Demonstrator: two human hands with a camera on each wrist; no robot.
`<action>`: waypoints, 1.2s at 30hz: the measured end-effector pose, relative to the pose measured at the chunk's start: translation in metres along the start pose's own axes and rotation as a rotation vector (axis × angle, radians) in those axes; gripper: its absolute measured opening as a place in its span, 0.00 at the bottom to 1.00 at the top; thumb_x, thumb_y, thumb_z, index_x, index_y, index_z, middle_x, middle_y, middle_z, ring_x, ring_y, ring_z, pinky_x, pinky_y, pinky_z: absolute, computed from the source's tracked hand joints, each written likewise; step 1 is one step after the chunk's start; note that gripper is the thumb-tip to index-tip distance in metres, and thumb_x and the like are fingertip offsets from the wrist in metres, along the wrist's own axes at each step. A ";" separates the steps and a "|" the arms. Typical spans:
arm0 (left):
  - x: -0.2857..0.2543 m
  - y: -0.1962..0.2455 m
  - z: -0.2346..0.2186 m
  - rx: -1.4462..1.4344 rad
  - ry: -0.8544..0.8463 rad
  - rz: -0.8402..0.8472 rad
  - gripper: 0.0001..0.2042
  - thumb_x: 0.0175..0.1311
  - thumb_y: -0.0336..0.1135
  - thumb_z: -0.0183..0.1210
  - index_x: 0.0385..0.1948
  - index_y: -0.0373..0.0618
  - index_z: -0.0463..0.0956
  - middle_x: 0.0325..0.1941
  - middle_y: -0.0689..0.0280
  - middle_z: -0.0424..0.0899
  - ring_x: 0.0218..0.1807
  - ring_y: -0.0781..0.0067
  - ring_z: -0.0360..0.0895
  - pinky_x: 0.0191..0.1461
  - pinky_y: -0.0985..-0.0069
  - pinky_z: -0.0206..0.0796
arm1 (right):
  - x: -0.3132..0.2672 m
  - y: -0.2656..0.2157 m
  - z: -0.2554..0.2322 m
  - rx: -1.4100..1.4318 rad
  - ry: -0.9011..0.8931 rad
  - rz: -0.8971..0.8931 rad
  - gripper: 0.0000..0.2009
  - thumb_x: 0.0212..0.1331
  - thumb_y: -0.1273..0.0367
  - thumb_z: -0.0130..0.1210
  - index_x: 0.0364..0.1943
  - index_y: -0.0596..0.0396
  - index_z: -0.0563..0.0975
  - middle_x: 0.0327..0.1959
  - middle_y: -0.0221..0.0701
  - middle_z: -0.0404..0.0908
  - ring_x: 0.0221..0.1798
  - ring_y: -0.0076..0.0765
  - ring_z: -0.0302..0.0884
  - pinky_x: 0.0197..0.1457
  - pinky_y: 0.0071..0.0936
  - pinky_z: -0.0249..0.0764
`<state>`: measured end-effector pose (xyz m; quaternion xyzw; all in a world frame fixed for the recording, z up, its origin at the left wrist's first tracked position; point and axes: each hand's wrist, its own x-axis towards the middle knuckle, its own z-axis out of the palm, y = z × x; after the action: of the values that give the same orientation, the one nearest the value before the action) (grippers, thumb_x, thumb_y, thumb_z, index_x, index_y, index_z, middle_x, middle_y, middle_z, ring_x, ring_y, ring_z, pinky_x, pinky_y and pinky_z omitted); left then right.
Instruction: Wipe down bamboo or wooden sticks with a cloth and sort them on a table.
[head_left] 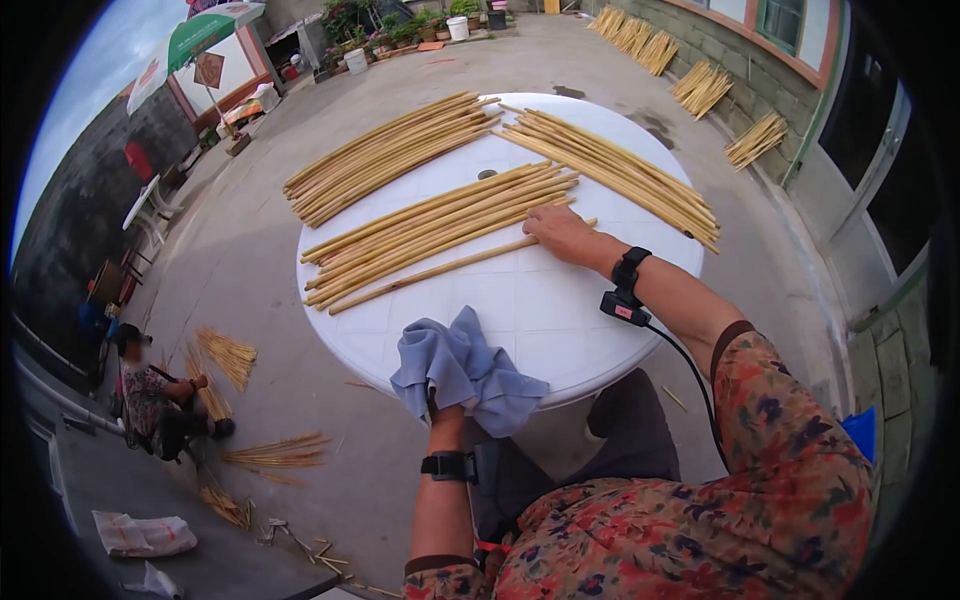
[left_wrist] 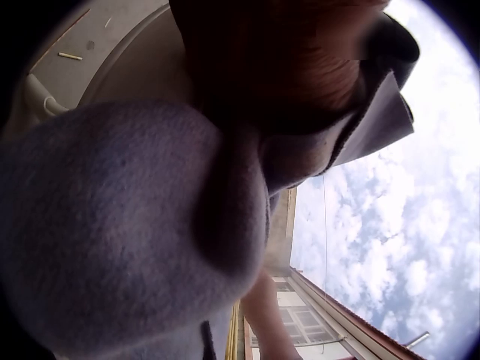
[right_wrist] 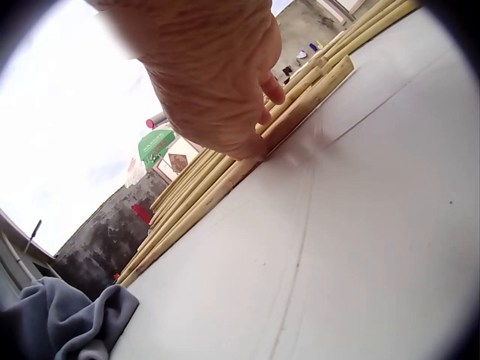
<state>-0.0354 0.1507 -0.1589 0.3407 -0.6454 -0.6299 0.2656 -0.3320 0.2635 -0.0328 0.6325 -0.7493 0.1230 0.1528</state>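
White round tbl. (head_left: 570,325), w/ 3 rows of sticks + 1 single.
R. hand (head_left: 565,237) pinches single stick (head_left: 430,272), tbl.'s nr. half, just beside nearest row (head_left: 440,225); L. hand (left_wrist: 277,67) holds bunched grey-blue cloth (head_left: 450,355), tbl.'s nr. edge, fingers hidden; far-L. row (head_left: 390,155) & far-R. row (head_left: 620,178), tbl.'s far half.

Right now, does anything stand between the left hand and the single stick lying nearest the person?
Yes: the grey-blue cloth bunched around the left hand comes between it and the stick. Past the cloth, only bare white tabletop shows. The right hand touches the stick.
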 end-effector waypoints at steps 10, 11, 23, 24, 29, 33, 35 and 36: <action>0.001 -0.001 0.000 0.009 0.010 0.001 0.23 0.60 0.42 0.51 0.53 0.39 0.62 0.55 0.56 0.68 0.59 0.61 0.62 0.60 0.71 0.56 | 0.008 -0.004 0.000 -0.015 0.027 0.017 0.11 0.50 0.75 0.42 0.39 0.55 0.71 0.40 0.37 0.72 0.50 0.42 0.66 0.51 0.37 0.59; 0.001 -0.002 0.000 0.008 0.011 -0.003 0.23 0.60 0.42 0.51 0.53 0.39 0.62 0.55 0.56 0.68 0.59 0.61 0.62 0.60 0.71 0.56 | 0.010 -0.005 0.002 -0.013 0.025 0.020 0.11 0.50 0.75 0.42 0.39 0.55 0.71 0.40 0.37 0.72 0.50 0.42 0.66 0.51 0.37 0.59; 0.003 -0.002 0.002 0.006 0.017 0.006 0.24 0.59 0.42 0.52 0.54 0.39 0.62 0.55 0.55 0.67 0.60 0.61 0.62 0.61 0.71 0.55 | 0.013 -0.001 0.004 -0.131 -0.114 0.093 0.08 0.48 0.75 0.46 0.33 0.57 0.73 0.38 0.39 0.71 0.46 0.43 0.67 0.48 0.38 0.62; 0.002 -0.003 0.001 0.009 0.019 0.008 0.24 0.59 0.42 0.52 0.54 0.39 0.62 0.55 0.55 0.67 0.60 0.61 0.62 0.61 0.71 0.55 | 0.010 -0.001 0.007 -0.114 -0.098 0.084 0.07 0.48 0.75 0.46 0.32 0.57 0.73 0.37 0.40 0.71 0.44 0.43 0.67 0.46 0.38 0.63; 0.006 -0.002 0.002 -0.006 0.016 0.020 0.24 0.59 0.43 0.52 0.54 0.39 0.62 0.56 0.55 0.67 0.60 0.60 0.62 0.61 0.70 0.55 | -0.017 -0.014 -0.004 0.001 -0.071 -0.007 0.04 0.48 0.76 0.44 0.28 0.58 0.70 0.33 0.40 0.69 0.40 0.44 0.68 0.42 0.38 0.67; 0.010 0.002 0.002 -0.020 0.010 0.045 0.24 0.59 0.43 0.52 0.54 0.39 0.61 0.56 0.55 0.67 0.60 0.60 0.62 0.61 0.70 0.55 | -0.048 -0.026 -0.016 -0.015 -0.097 -0.021 0.04 0.49 0.76 0.43 0.29 0.58 0.69 0.31 0.39 0.69 0.38 0.44 0.69 0.40 0.37 0.69; 0.013 0.006 0.000 -0.026 0.009 0.059 0.24 0.59 0.43 0.52 0.54 0.39 0.61 0.56 0.55 0.67 0.60 0.60 0.62 0.61 0.70 0.55 | -0.066 -0.033 -0.020 0.032 -0.116 0.022 0.04 0.50 0.74 0.44 0.31 0.57 0.68 0.32 0.38 0.69 0.38 0.46 0.70 0.40 0.38 0.69; 0.014 0.008 0.000 -0.027 0.007 0.069 0.24 0.59 0.43 0.52 0.54 0.39 0.61 0.56 0.54 0.67 0.60 0.60 0.61 0.61 0.70 0.55 | -0.074 -0.038 -0.024 0.022 -0.110 0.036 0.04 0.50 0.74 0.44 0.31 0.57 0.68 0.32 0.38 0.69 0.38 0.46 0.70 0.40 0.38 0.69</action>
<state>-0.0449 0.1395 -0.1521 0.3167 -0.6472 -0.6279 0.2944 -0.2815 0.3340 -0.0394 0.6265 -0.7663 0.0989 0.1020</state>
